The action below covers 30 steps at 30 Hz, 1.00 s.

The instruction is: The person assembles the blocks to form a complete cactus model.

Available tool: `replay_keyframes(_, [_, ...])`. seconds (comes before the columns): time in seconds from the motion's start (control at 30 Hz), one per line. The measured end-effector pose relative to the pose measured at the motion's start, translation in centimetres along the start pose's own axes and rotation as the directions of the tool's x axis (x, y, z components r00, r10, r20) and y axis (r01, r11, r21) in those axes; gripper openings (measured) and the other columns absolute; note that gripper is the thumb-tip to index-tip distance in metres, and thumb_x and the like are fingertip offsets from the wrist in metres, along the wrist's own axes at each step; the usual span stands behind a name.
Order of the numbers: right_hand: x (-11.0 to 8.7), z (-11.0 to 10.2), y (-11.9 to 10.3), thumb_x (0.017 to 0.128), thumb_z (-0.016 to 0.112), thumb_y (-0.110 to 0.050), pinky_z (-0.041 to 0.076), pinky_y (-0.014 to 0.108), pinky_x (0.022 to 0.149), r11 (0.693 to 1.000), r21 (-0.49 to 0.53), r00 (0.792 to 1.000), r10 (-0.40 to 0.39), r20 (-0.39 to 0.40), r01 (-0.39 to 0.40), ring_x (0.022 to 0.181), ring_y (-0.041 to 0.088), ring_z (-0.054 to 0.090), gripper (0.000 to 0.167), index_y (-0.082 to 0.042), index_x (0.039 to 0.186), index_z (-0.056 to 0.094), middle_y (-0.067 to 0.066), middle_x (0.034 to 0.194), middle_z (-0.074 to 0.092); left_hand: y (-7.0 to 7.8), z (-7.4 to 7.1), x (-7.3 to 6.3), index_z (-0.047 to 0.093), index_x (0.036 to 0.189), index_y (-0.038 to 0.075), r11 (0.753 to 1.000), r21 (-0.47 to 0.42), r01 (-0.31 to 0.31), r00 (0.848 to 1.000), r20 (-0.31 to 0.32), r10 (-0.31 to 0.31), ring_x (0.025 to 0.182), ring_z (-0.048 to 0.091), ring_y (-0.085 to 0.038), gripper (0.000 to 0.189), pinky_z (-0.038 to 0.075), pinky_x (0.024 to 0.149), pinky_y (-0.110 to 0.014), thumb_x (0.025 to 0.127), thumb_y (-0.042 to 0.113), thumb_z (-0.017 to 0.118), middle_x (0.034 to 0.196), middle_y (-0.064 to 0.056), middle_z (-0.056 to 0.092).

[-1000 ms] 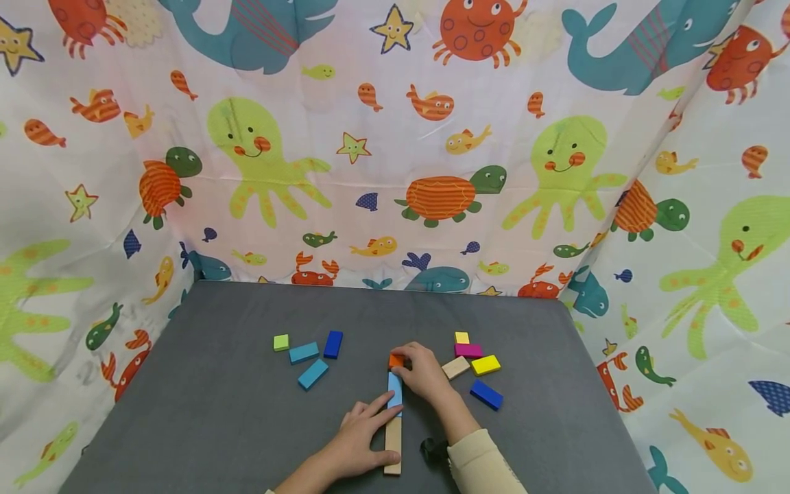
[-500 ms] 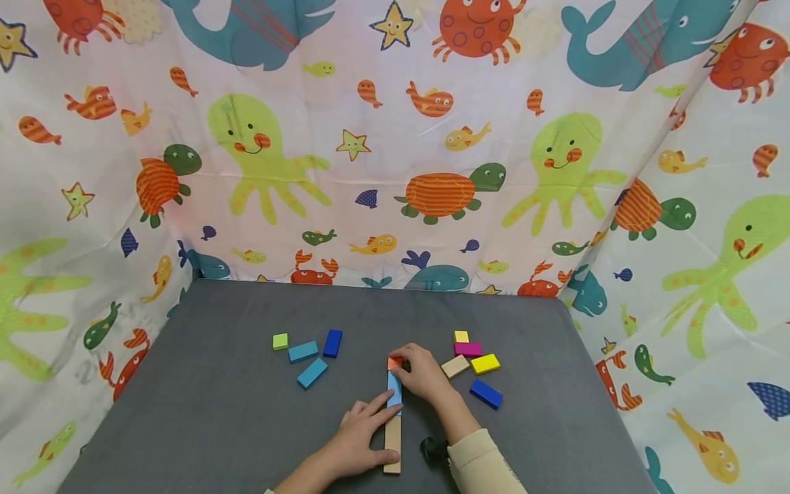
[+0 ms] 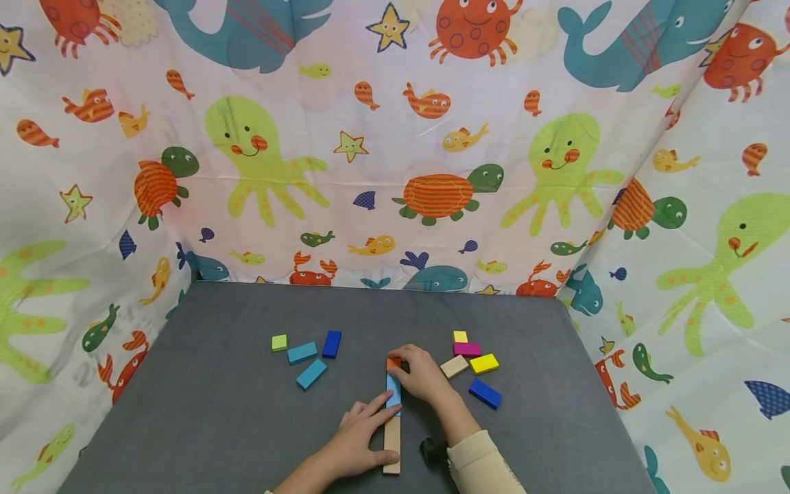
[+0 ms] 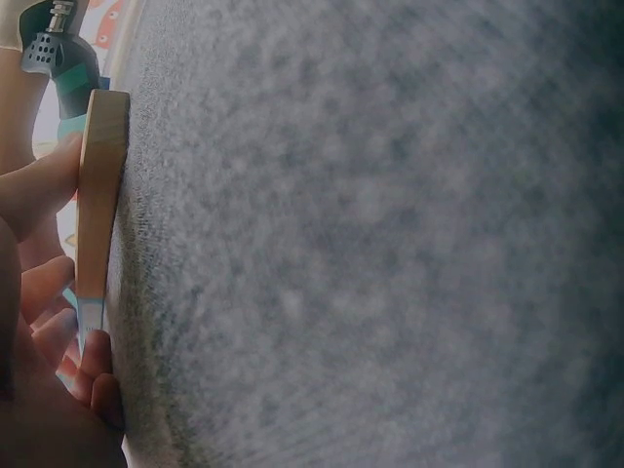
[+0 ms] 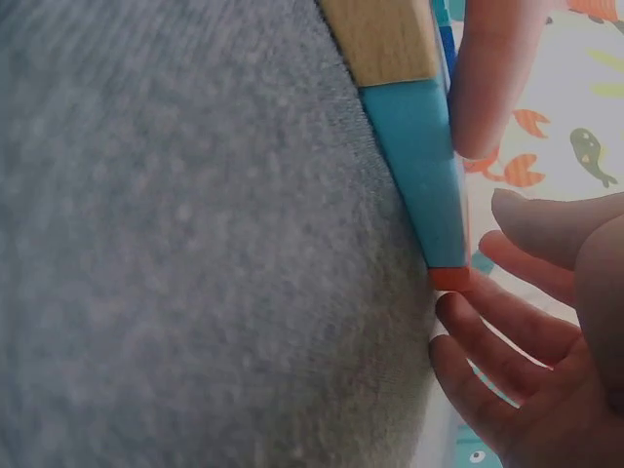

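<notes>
Lying under extended left fingers (image 3: 384,415), light-blue block (image 3: 393,381), orange block (image 5: 449,280) against right fingers (image 5: 487,341) (whether grasped, cannot tell)

The blue block (image 5: 417,166) touches a wooden block (image 5: 388,39) above it, an orange block (image 5: 448,280) below. The left hand (image 5: 493,78) rests 1 finger on its right side; lower right is the right hand (image 5: 546,366).
</notes>
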State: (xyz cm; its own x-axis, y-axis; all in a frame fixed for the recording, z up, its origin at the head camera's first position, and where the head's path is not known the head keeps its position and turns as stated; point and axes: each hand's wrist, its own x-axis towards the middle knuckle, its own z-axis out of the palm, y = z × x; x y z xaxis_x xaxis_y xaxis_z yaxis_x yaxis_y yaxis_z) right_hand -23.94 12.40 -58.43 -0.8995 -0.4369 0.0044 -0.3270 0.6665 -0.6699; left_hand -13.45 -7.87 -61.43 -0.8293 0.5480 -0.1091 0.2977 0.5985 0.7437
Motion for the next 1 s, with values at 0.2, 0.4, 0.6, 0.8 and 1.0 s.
replay_keyframes(0.2, [-0.5, -0.4, -0.2, 0.102, 0.073, -0.018, 0.052, 0.054, 0.107, 1.000, 0.005, 1.000, -0.012, -0.028, 0.012, 0.121, 0.032, 0.066, 0.032, -0.008, 0.132, 0.074, 0.013, 0.134, 0.069, 0.4, -0.2, -0.1, 0.048, 0.161, 0.030, 1.000, 0.010, 0.013, 1.000, -0.004, -0.013, 0.114, 0.040, -0.018, 0.078, 0.034, 0.086, -0.041, 0.094, 0.061, 0.073, 0.175, 0.005, 0.028])
replay_keyframes(0.4, [-1.2, -1.0, -0.4, 0.102, 0.072, -0.019, 0.052, 0.054, 0.107, 0.999, -0.019, 0.996, -0.042, -0.080, 0.041, 0.122, 0.032, 0.066, 0.033, -0.008, 0.133, 0.074, 0.011, 0.133, 0.070, 0.4, -0.3, -0.2, 0.048, 0.161, 0.030, 1.000, 0.000, 0.019, 1.000, 0.002, -0.019, 0.113, 0.040, -0.018, 0.079, 0.034, 0.086, -0.041, 0.093, 0.063, 0.072, 0.175, 0.005, 0.028])
replay_keyframes(0.6, [-1.9, -1.9, -0.4, 0.101, 0.075, -0.020, 0.053, 0.055, 0.106, 0.999, -0.019, 0.996, -0.029, -0.090, 0.027, 0.123, 0.032, 0.066, 0.035, -0.010, 0.134, 0.073, 0.011, 0.135, 0.069, 0.4, -0.4, -0.2, 0.047, 0.161, 0.031, 1.000, 0.002, 0.027, 1.000, 0.013, -0.027, 0.114, 0.040, -0.019, 0.079, 0.034, 0.086, -0.041, 0.093, 0.063, 0.071, 0.175, 0.005, 0.027])
replay_keyframes(0.8, [-2.5, -2.9, 0.0, 0.099, 0.077, -0.016, 0.054, 0.055, 0.104, 1.000, -0.002, 0.995, -0.018, -0.099, 0.018, 0.123, 0.032, 0.066, 0.038, -0.009, 0.135, 0.072, 0.011, 0.136, 0.068, 0.9, -0.6, -0.1, 0.047, 0.162, 0.030, 0.999, 0.018, 0.048, 0.998, 0.030, -0.049, 0.116, 0.041, -0.021, 0.080, 0.036, 0.088, -0.044, 0.093, 0.061, 0.074, 0.175, 0.005, 0.028])
replay_keyframes(1.0, [-3.2, -3.8, 0.6, 0.095, 0.081, -0.014, 0.054, 0.056, 0.104, 1.000, -0.001, 0.990, -0.002, -0.141, 0.002, 0.122, 0.032, 0.067, 0.040, -0.010, 0.134, 0.073, 0.010, 0.135, 0.070, 1.0, -0.5, 0.0, 0.048, 0.161, 0.029, 0.998, 0.037, 0.044, 0.999, 0.023, -0.045, 0.116, 0.041, -0.021, 0.081, 0.036, 0.089, -0.045, 0.093, 0.062, 0.073, 0.174, 0.003, 0.029])
